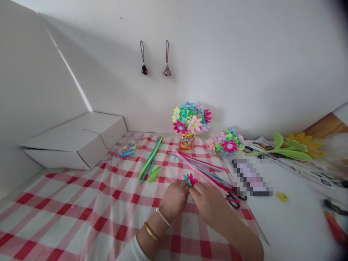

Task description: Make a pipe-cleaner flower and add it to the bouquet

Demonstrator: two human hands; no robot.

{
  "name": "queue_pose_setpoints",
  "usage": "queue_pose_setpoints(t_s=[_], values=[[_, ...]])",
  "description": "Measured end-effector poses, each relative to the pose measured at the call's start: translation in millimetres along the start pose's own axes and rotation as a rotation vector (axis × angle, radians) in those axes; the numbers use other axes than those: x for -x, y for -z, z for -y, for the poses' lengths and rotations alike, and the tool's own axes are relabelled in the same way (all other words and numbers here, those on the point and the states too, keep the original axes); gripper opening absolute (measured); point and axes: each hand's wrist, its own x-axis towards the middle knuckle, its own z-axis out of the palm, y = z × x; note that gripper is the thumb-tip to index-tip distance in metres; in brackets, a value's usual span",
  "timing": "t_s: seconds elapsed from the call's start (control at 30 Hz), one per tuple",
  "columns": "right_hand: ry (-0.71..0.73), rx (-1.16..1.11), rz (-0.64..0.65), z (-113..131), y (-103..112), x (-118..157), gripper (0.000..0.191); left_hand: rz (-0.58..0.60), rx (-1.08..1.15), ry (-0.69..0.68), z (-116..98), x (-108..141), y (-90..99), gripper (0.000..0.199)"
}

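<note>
A small pipe-cleaner flower (pixel 191 179) with magenta petals and teal green parts pokes up between my two hands. My left hand (pixel 175 199) is closed around its lower part, with a white beaded bracelet and a gold bangle at the wrist. Against it, my right hand (pixel 205 201) pinches the same flower from the other side. The fingertips and the stem are mostly hidden. Just beyond lie pink, magenta and blue-grey pipe cleaners (pixel 201 166). Green pipe cleaners (pixel 150 159) lie to the left, with bent light green leaf loops (pixel 154 174) beside them.
A pipe-cleaner bouquet (pixel 191 121) stands in an orange-labelled bottle base (pixel 186 141) near the wall. Another flower bunch (pixel 230 142) lies right of it. Black-handled scissors (pixel 233 201) rest beside my right hand. A white box (pixel 78 139) stands left, near colourful pom-poms (pixel 129 146).
</note>
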Motion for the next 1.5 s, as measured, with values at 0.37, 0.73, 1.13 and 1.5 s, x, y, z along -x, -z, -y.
queue_pose_setpoints(t_s=[0.37,0.73,1.13,1.5], values=[[0.197,-0.876,0.257,-83.0,14.2,-45.5,0.024,0.2,0.458,-0.141,-29.2,6.7,22.2,0.03],[-0.067,-0.675,0.074,-16.9,-15.8,-4.1,0.022,-0.492,0.633,0.311,2.3,-7.4,31.9,0.018],[0.205,-0.205,0.109,-15.9,15.2,-10.4,0.016,0.017,0.024,-0.106,-9.5,-1.7,10.3,0.018],[-0.119,-1.117,0.163,-58.1,-30.3,-15.3,0.024,-0.085,0.95,0.174,-23.2,6.1,14.4,0.029]])
